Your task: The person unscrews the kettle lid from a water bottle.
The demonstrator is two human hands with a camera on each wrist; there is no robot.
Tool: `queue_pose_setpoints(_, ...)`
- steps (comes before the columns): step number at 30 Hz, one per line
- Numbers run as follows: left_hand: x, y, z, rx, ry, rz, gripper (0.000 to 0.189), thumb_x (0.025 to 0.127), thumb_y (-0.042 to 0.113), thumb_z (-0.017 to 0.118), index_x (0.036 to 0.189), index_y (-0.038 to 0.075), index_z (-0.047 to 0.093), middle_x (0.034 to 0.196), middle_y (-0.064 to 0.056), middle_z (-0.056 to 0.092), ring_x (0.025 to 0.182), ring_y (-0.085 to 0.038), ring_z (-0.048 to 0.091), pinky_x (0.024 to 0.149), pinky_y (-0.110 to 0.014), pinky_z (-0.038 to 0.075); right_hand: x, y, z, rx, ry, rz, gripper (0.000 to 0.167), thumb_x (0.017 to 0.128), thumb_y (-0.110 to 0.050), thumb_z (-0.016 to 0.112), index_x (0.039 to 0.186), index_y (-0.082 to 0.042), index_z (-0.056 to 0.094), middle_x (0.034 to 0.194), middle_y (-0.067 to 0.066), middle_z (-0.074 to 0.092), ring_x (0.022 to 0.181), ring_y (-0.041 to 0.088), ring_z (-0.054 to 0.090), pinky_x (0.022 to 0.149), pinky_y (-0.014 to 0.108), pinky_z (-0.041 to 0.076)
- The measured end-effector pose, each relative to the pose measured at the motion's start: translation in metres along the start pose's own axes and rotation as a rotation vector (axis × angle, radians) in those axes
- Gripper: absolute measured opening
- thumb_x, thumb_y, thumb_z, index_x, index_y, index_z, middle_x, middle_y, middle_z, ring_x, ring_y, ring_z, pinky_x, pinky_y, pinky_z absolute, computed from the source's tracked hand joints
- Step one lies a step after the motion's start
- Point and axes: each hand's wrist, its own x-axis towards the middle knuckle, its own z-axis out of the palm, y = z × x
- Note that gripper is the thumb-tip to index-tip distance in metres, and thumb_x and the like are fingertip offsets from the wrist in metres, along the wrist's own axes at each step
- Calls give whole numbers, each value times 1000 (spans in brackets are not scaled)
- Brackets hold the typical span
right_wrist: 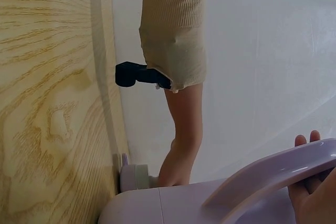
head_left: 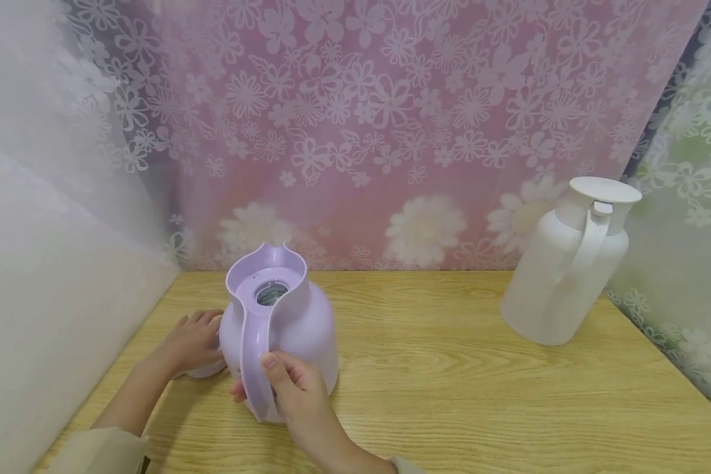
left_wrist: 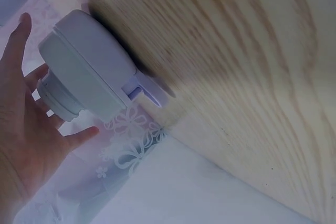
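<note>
Clamping fingers round the handle (head_left: 253, 362) of the lilac jug (head_left: 305, 327), the right hand (head_left: 302, 392) sits lower left in frame, the left hand (head_left: 197, 341) with fingers apart beside the lid (left_wrist: 89, 66)

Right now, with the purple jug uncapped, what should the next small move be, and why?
Probably close the left hand's fingers around the lid. The jug's mouth is uncovered, and the lid rests on the table with its narrow plug toward that hand, whose fingers look spread rather than gripping. The right hand already holds the handle.
</note>
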Motion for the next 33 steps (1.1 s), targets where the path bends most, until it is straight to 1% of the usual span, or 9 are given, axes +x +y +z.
queue_pose_setpoints(4, -2, -1, -4, 22, 34, -31, 56, 76, 33, 69, 120, 2, 54, 122, -24, 48, 109, -46, 43, 83, -67, 33, 0, 0, 0, -8, 0, -12, 38, 102, -18, 33, 98, 11, 57, 87, 32, 61, 82, 19, 64, 77, 33, 50)
queue_pose_setpoints(9, -4, -3, -13, 51, 76, -100, 57, 82, 36, 66, 123, 0, 51, 125, -28, 45, 110, -51, 41, 82, -69, 31, 0, -1, 0, 9, 1, 3, 39, 102, -19, 34, 101, 13, 57, 88, 34, 60, 82, 19, 64, 77, 32, 50)
queue_pose_setpoints(15, -4, -4, -28, 23, 106, -194, 65, 88, 49, 54, 128, -1, 45, 129, -31, 38, 115, -53, 33, 88, -69, 23, -1, -4, 0, 15, -8, 4, 41, 102, -19, 34, 102, 16, 55, 88, 36, 58, 85, 32, 63, 78, 33, 50)
queue_pose_setpoints(17, -3, -3, -34, 9, 125, -213, 69, 88, 53, 51, 129, -2, 44, 130, -31, 37, 115, -54, 31, 89, -69, 21, -1, -5, 0, -1, -8, 20, 42, 101, -20, 34, 103, 16, 55, 89, 35, 59, 88, 32, 62, 78, 32, 49)
queue_pose_setpoints(19, -2, -1, -41, -4, 146, -229, 71, 89, 55, 48, 129, -3, 43, 130, -32, 36, 115, -55, 30, 89, -69, 19, 0, -6, -1, -26, -7, 46, 42, 101, -21, 34, 104, 15, 56, 91, 33, 60, 90, 27, 62, 79, 30, 48)
queue_pose_setpoints(25, -2, 11, -67, -27, 245, -259, 67, 91, 50, 47, 130, -4, 41, 131, -33, 33, 114, -56, 28, 91, -68, 18, -1, -12, -6, -97, -3, 89, 39, 100, -23, 38, 103, 9, 59, 95, 25, 64, 93, 18, 61, 84, 30, 45)
queue_pose_setpoints(28, -4, 19, -82, -50, 309, -268, 64, 93, 47, 46, 130, -5, 39, 133, -32, 31, 117, -54, 26, 94, -66, 17, -5, -14, -10, -161, 26, 90, 36, 100, -24, 41, 103, 5, 61, 96, 19, 65, 92, 15, 59, 85, 30, 44)
queue_pose_setpoints(30, -5, 26, -91, -61, 358, -265, 63, 94, 46, 45, 131, -5, 39, 134, -31, 31, 118, -53, 26, 97, -63, 16, -6, -15, -14, -198, 39, 71, 35, 99, -23, 42, 103, 5, 61, 98, 16, 64, 92, 14, 58, 86, 30, 45)
queue_pose_setpoints(33, -6, 39, -102, -75, 445, -240, 61, 95, 45, 44, 133, -2, 39, 136, -27, 31, 120, -50, 27, 99, -60, 16, -8, -18, -21, -233, 35, 23, 33, 99, -21, 42, 103, 6, 61, 98, 15, 64, 93, 17, 59, 86, 33, 45)
